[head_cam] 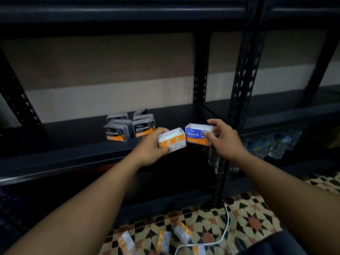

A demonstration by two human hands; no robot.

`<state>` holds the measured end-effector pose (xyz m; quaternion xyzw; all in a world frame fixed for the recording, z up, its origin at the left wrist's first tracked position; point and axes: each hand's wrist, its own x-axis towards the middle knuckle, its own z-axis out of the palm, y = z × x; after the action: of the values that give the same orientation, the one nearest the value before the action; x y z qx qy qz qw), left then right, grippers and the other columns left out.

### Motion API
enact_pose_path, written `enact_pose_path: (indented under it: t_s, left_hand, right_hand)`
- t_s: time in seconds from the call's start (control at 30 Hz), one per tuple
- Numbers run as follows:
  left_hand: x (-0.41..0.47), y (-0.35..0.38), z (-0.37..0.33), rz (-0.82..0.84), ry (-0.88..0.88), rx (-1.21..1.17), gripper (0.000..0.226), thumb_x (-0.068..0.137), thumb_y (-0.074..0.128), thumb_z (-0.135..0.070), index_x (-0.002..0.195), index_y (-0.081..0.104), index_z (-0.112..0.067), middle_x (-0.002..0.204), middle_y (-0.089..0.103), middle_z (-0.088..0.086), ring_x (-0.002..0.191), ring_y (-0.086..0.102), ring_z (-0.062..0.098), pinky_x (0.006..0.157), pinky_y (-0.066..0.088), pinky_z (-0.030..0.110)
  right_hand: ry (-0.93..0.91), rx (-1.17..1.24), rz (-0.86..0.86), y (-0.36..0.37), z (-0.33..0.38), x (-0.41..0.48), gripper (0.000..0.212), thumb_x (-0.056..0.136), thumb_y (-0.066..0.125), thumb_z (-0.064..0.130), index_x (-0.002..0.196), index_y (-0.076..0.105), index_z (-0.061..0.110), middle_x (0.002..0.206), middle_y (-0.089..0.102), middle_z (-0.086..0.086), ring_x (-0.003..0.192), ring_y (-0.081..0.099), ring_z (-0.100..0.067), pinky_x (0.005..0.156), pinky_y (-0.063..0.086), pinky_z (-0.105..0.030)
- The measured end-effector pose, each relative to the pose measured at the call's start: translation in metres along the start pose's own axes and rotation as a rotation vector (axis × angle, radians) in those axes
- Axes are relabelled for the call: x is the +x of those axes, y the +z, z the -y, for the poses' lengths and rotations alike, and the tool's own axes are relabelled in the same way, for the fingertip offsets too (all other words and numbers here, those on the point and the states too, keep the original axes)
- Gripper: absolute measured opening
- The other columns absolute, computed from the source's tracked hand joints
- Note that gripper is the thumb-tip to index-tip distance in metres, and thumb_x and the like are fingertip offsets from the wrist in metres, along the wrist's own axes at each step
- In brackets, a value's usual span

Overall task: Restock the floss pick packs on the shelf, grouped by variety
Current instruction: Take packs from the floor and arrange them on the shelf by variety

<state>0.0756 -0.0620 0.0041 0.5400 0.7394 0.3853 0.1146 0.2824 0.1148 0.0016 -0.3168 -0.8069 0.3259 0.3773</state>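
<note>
We grip one pack in each of our hands, left (147, 144) an orange pack (172, 139), right (223, 137) a Round pack (197, 134), next probably setting them at three o'clock of the Charcoal packs (128, 128).

The small rectangular pack with a blue label reading "Round" in white above an orange band (198, 134) sits at centre. At its nine o'clock, the clear pack (172, 139) shows orange and white. Further toward ten o'clock, the black packs lettered "Charcoal" in white (128, 127) carry orange corners. The shelf (73, 140) is dark navy-black. At six o'clock, the floor tiles (248, 214) show cream, black and terracotta geometric stars.
</note>
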Motion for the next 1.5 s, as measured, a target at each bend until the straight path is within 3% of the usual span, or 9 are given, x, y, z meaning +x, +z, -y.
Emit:
enact_pose_path:
  t_s: [0.23,0.47,0.7,0.87,1.0,1.13,1.23,1.4,1.5]
  left_hand:
    - [0.049,0.021,-0.009,-0.102,-0.146,0.094,0.045,0.083,0.067,-0.018,0.124,0.053,-0.029,0.111,0.064,-0.002,0.093,0.061,0.018,0.075,0.045,0.024]
    - [0.091,0.054,0.007,-0.257,-0.125,0.183,0.073,0.083,0.069,-0.035,0.145,0.030,-0.037,0.118,0.057,0.008,0.105,0.059,0.029,0.089,0.051,0.038]
    - [0.143,0.058,0.017,-0.221,-0.149,0.362,0.088,0.074,0.070,-0.067,0.149,0.036,-0.036,0.127,0.054,0.013,0.118,0.055,0.033,0.095,0.047,0.035]
    - [0.169,0.055,0.036,-0.139,-0.093,0.259,0.083,0.081,0.067,-0.051,0.152,0.027,-0.039,0.140,0.051,0.006,0.129,0.050,0.026,0.102,0.040,0.028]
    - [0.176,0.056,0.046,-0.182,-0.081,0.188,0.082,0.085,0.069,-0.042,0.154,0.025,-0.035,0.136,0.058,0.004,0.120,0.056,0.022,0.091,0.037,0.017]
    - [0.174,0.059,0.045,-0.245,-0.057,0.162,0.090,0.077,0.076,-0.053,0.151,0.030,-0.035,0.139,0.048,0.002,0.122,0.052,0.018,0.096,0.038,0.022]
    - [0.171,0.061,0.045,-0.255,-0.023,0.244,0.084,0.078,0.073,-0.057,0.149,0.034,-0.034,0.132,0.033,0.000,0.116,0.054,0.019,0.092,0.037,0.020]
    - [0.175,0.064,0.050,-0.210,-0.049,0.274,0.072,0.088,0.064,-0.050,0.150,0.029,-0.034,0.164,0.002,0.003,0.137,0.042,0.034,0.105,0.040,0.035]
    - [0.178,0.065,0.051,-0.232,-0.053,0.272,0.073,0.088,0.065,-0.049,0.149,0.028,-0.030,0.164,0.008,0.003,0.136,0.042,0.034,0.104,0.041,0.036]
  right_hand:
    - [0.129,-0.058,-0.043,0.014,-0.008,0.042,0.031,0.088,0.064,0.032,0.115,0.048,0.032,0.105,0.066,-0.002,0.087,0.061,-0.020,0.072,0.044,-0.029]
    - [0.145,-0.144,-0.061,0.037,-0.028,0.075,0.015,0.089,0.058,0.033,0.097,0.045,0.033,0.098,0.064,-0.004,0.079,0.059,-0.027,0.067,0.050,-0.037]
    - [0.045,-0.237,-0.053,0.050,-0.049,0.118,0.020,0.090,0.059,0.034,0.107,0.050,0.030,0.107,0.067,-0.003,0.085,0.059,-0.026,0.067,0.044,-0.033]
    - [0.045,-0.190,-0.035,0.062,-0.067,0.147,0.023,0.091,0.060,0.030,0.111,0.049,0.031,0.111,0.066,-0.006,0.087,0.059,-0.023,0.069,0.044,-0.029]
    - [0.063,-0.142,-0.045,0.067,-0.075,0.155,0.026,0.092,0.061,0.030,0.114,0.049,0.034,0.109,0.064,-0.002,0.084,0.058,-0.019,0.069,0.043,-0.028]
    - [0.054,-0.158,-0.038,0.070,-0.076,0.153,0.038,0.088,0.059,0.030,0.121,0.044,0.044,0.112,0.066,0.000,0.095,0.064,-0.021,0.082,0.055,-0.039]
    - [0.056,-0.169,-0.046,0.069,-0.072,0.150,0.044,0.086,0.057,0.029,0.125,0.043,0.046,0.113,0.066,0.002,0.097,0.064,-0.019,0.084,0.055,-0.037]
    - [0.049,-0.152,-0.049,0.069,-0.072,0.149,0.043,0.085,0.059,0.036,0.125,0.045,0.045,0.112,0.068,0.007,0.094,0.065,-0.014,0.084,0.055,-0.035]
    - [0.046,-0.112,-0.041,0.068,-0.067,0.149,0.043,0.083,0.063,0.049,0.122,0.045,0.047,0.107,0.066,0.011,0.093,0.064,-0.011,0.082,0.054,-0.033]
